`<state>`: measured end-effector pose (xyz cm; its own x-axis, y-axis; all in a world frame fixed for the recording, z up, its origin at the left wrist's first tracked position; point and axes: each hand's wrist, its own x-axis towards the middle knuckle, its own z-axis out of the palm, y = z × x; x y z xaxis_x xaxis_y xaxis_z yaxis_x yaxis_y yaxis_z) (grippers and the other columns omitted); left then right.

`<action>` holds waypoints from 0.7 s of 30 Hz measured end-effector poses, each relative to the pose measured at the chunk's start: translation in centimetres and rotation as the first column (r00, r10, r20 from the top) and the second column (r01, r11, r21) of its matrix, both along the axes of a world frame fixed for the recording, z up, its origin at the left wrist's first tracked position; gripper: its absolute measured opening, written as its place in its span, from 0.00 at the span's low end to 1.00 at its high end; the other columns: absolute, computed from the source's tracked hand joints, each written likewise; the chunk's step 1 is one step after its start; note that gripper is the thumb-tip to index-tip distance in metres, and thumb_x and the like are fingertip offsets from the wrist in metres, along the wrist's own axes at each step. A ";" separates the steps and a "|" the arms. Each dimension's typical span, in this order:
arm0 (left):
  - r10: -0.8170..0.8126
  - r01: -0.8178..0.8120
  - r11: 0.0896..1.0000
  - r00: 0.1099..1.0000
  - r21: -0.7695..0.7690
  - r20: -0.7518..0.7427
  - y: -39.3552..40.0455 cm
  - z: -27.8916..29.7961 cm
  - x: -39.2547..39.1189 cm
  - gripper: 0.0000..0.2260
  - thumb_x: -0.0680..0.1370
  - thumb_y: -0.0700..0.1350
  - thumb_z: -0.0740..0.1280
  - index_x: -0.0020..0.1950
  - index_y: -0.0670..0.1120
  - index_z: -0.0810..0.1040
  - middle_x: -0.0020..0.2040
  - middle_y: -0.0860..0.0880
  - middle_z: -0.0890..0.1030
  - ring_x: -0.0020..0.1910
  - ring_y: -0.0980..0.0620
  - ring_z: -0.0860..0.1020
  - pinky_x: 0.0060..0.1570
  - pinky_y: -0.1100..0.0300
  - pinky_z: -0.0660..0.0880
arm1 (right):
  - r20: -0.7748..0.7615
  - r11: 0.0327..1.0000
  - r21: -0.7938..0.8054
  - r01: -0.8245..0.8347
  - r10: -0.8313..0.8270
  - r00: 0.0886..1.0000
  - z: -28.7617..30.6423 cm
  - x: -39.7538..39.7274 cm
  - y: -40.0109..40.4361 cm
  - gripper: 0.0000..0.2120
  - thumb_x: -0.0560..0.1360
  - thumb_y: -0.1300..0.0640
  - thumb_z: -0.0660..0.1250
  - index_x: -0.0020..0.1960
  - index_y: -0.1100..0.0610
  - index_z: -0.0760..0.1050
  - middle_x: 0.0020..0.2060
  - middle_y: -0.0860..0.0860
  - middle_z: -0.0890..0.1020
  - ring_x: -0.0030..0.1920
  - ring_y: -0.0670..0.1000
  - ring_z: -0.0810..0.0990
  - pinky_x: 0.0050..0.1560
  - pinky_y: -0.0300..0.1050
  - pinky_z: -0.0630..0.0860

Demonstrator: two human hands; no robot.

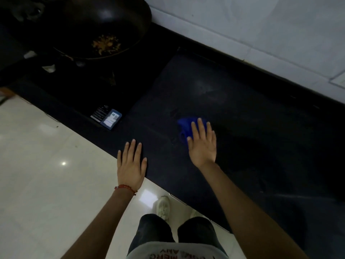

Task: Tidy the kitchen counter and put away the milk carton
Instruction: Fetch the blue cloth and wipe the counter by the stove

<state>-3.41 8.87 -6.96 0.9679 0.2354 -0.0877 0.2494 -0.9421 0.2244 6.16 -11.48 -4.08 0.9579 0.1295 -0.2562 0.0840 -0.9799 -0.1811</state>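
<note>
A round black wok (104, 25) sits at the far left of the dark counter, and in its bottom lies a small heap of yellowish fried scraps (106, 44). Near the counter's front edge, below the wok, a small blue card holder (111, 119) with a pale label lies flat beside a dark printed card (99, 113); the two touch.

The left hand (131, 165), with a red bead bracelet (125, 188) on its wrist, lies flat on the front edge of the glossy black stone counter (252, 128), fingers spread and holding nothing. To its right, the right hand (202, 144) presses flat on a crumpled blue cloth (184, 126), fingers spread over it and not curled round it; the cloth shows past the fingertips and on the thumb side. The counter right of the cloth is bare and dim. Behind runs a pale tiled wall (261, 34). No milk carton is in view.
</note>
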 end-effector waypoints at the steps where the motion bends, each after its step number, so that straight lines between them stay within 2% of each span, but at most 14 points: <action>1: -0.011 0.011 1.000 1.000 0.005 -0.004 0.2 -0.1 0.0 0.25 0.77 0.53 0.47 0.71 0.45 0.63 0.73 0.43 0.66 0.73 0.43 0.62 0.72 0.47 0.52 | 0.017 0.998 -0.008 -0.062 0.062 0.998 0.1 -1.0 1.1 0.25 0.78 0.48 0.48 0.74 0.53 0.57 0.75 0.53 0.59 0.74 0.59 0.57 0.72 0.56 0.59; 3: -0.024 0.024 1.000 1.000 0.007 -0.006 0.2 -0.2 -0.1 0.25 0.77 0.53 0.48 0.71 0.45 0.63 0.73 0.43 0.66 0.72 0.43 0.63 0.70 0.50 0.48 | 0.011 0.986 -0.047 -0.157 0.158 0.987 0.0 -3.0 2.1 0.25 0.76 0.48 0.49 0.71 0.54 0.64 0.71 0.53 0.68 0.70 0.59 0.67 0.66 0.55 0.67; 5: -0.021 0.021 1.000 1.000 0.002 0.000 0.2 -0.3 0.0 0.24 0.77 0.53 0.49 0.71 0.44 0.64 0.72 0.42 0.67 0.72 0.43 0.64 0.70 0.51 0.47 | -0.022 0.985 -0.063 -0.159 0.158 0.987 0.0 -3.6 2.0 0.25 0.76 0.47 0.49 0.71 0.54 0.63 0.71 0.52 0.68 0.70 0.58 0.67 0.66 0.54 0.68; 7: -0.022 0.022 1.000 1.000 -0.003 -0.003 0.4 -0.5 0.1 0.24 0.77 0.52 0.49 0.71 0.45 0.63 0.72 0.43 0.67 0.72 0.43 0.63 0.70 0.52 0.47 | -0.009 0.991 -0.050 -0.121 0.121 0.993 0.1 -2.8 2.5 0.25 0.78 0.47 0.47 0.73 0.54 0.56 0.74 0.52 0.61 0.74 0.57 0.60 0.70 0.54 0.61; 10: -0.024 0.023 1.000 1.000 0.012 0.013 0.4 -0.9 0.1 0.23 0.77 0.52 0.50 0.70 0.45 0.64 0.71 0.42 0.68 0.72 0.45 0.61 0.70 0.51 0.48 | -0.037 0.999 0.008 -0.035 0.035 0.999 0.0 0.2 4.9 0.25 0.80 0.48 0.44 0.75 0.52 0.42 0.77 0.50 0.43 0.76 0.57 0.41 0.75 0.53 0.44; 12: -0.026 0.025 0.999 0.999 0.022 0.025 0.5 -1.0 0.1 0.23 0.77 0.51 0.51 0.70 0.45 0.65 0.71 0.42 0.69 0.71 0.46 0.58 0.69 0.50 0.50 | -0.025 1.000 0.006 -0.016 0.016 1.000 -0.1 1.4 6.8 0.26 0.81 0.48 0.42 0.75 0.52 0.38 0.76 0.50 0.39 0.76 0.57 0.38 0.75 0.53 0.41; 15: -0.038 0.037 0.999 0.998 0.030 0.042 0.6 -1.1 0.2 0.23 0.77 0.51 0.51 0.69 0.44 0.65 0.70 0.42 0.70 0.70 0.47 0.58 0.69 0.50 0.51 | -0.004 0.992 -0.022 -0.124 0.124 0.992 -0.7 -0.5 7.5 0.26 0.80 0.47 0.42 0.72 0.52 0.34 0.74 0.50 0.36 0.75 0.56 0.37 0.74 0.52 0.40; 16: -0.043 0.042 0.999 0.998 0.029 0.039 0.6 -1.2 0.1 0.23 0.77 0.51 0.51 0.70 0.44 0.65 0.70 0.42 0.69 0.71 0.47 0.58 0.69 0.50 0.51 | 0.027 0.982 -0.046 -0.181 0.182 0.983 -0.9 -1.8 7.1 0.26 0.80 0.47 0.43 0.73 0.52 0.37 0.74 0.50 0.40 0.75 0.56 0.40 0.73 0.52 0.43; 19: -0.053 0.051 0.998 0.998 0.034 0.038 0.8 -1.2 0.1 0.23 0.78 0.53 0.48 0.69 0.44 0.65 0.70 0.42 0.70 0.70 0.46 0.58 0.69 0.50 0.51 | 0.027 0.972 -0.080 -0.223 0.225 0.974 -0.7 -2.8 5.2 0.26 0.76 0.46 0.48 0.73 0.53 0.58 0.73 0.52 0.64 0.72 0.56 0.63 0.69 0.54 0.65; 20: -0.050 0.049 0.998 0.998 0.030 0.039 0.8 -1.1 0.1 0.23 0.78 0.52 0.49 0.69 0.44 0.65 0.70 0.42 0.70 0.70 0.46 0.58 0.68 0.50 0.52 | 0.049 0.976 -0.094 -0.198 0.203 0.978 -0.8 -1.8 4.5 0.26 0.76 0.46 0.49 0.72 0.53 0.60 0.72 0.52 0.66 0.71 0.57 0.65 0.67 0.55 0.68; 21: -0.045 0.044 0.999 0.998 0.027 0.040 0.8 -1.1 0.2 0.23 0.77 0.52 0.50 0.69 0.44 0.65 0.70 0.42 0.71 0.70 0.46 0.58 0.68 0.49 0.52 | 0.051 0.983 -0.095 -0.160 0.165 0.985 -0.6 -0.6 3.9 0.26 0.77 0.46 0.48 0.73 0.53 0.59 0.73 0.52 0.63 0.73 0.58 0.63 0.69 0.55 0.65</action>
